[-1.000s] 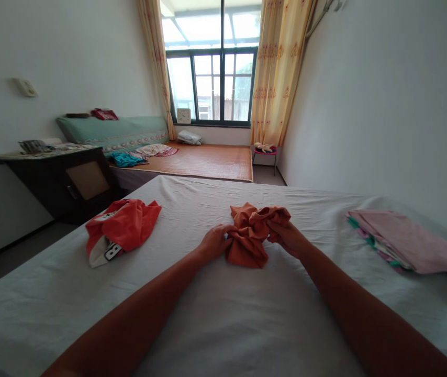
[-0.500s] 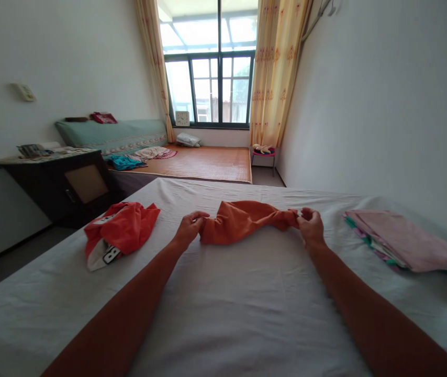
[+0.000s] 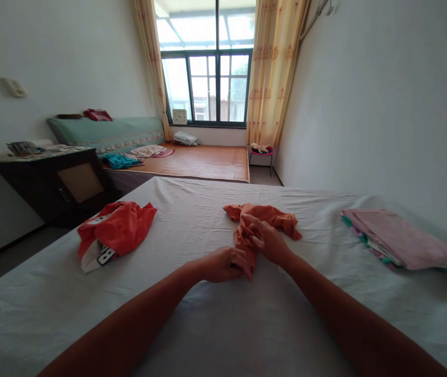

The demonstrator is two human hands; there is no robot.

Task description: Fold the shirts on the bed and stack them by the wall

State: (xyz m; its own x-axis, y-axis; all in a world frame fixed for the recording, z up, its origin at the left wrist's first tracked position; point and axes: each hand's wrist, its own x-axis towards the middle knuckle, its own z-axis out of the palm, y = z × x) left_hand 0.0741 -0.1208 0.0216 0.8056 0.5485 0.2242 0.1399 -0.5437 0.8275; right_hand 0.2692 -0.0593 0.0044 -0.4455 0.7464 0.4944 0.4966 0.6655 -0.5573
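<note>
Orange cloth (image 3: 265, 220) bunched mid-bed, gripped by both hands.

It lies crumpled on the white sheet (image 3: 215, 324); the left hand (image 3: 223, 264) pinches its near end with fingers closed, the right hand (image 3: 268, 242) clutches its middle. A red garment (image 3: 115, 230) sits well apart to the left, folded pink laundry (image 3: 400, 240) to the right.

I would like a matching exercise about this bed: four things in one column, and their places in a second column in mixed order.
Things:
1. orange garment
2. red and white garment
3. pink folded stack
4. clock

Places:
A. on the window sill
B. on the right side of the white bed sheet
C. gripped by left hand and right hand
D. crumpled on the left side of the sheet

Pairs: 1-C, 2-D, 3-B, 4-A
</note>
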